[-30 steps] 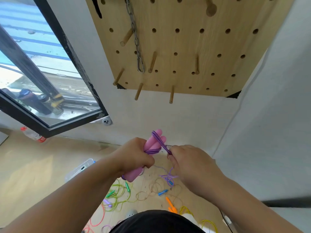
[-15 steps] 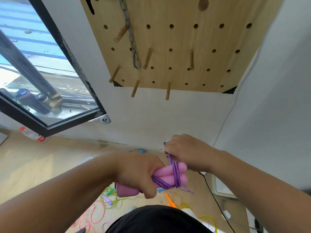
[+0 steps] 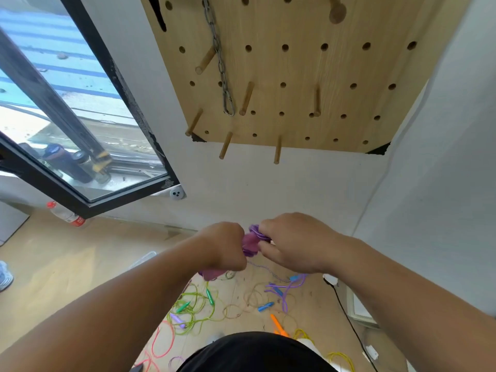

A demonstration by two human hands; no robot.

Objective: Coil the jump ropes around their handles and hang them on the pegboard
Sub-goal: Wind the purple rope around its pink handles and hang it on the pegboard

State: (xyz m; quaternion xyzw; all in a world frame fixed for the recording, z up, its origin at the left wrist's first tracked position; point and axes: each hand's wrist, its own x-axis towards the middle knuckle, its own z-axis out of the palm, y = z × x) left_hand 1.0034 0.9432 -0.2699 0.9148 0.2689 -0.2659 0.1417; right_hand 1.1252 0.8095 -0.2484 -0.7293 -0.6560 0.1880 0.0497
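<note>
Wooden floor (image 3: 67, 264) below us is strewn with loose ropes (image 3: 193, 310), and over it our hands have drawn together since a moment ago. Our left hand (image 3: 224, 248) stays clenched round the pink handles (image 3: 248, 245). Our right hand (image 3: 294, 242) has swung over their top end, fingers curled onto the purple rope (image 3: 257, 232), now bunched tight. We judge the coiling nearly finished; the pegboard (image 3: 295, 76) hangs well above.

Both hands, left (image 3: 224, 247) and right (image 3: 292, 241), gripping pink handles (image 3: 250, 244) wrapped in purple rope (image 3: 259, 232), pegboard (image 3: 295, 71) above
</note>
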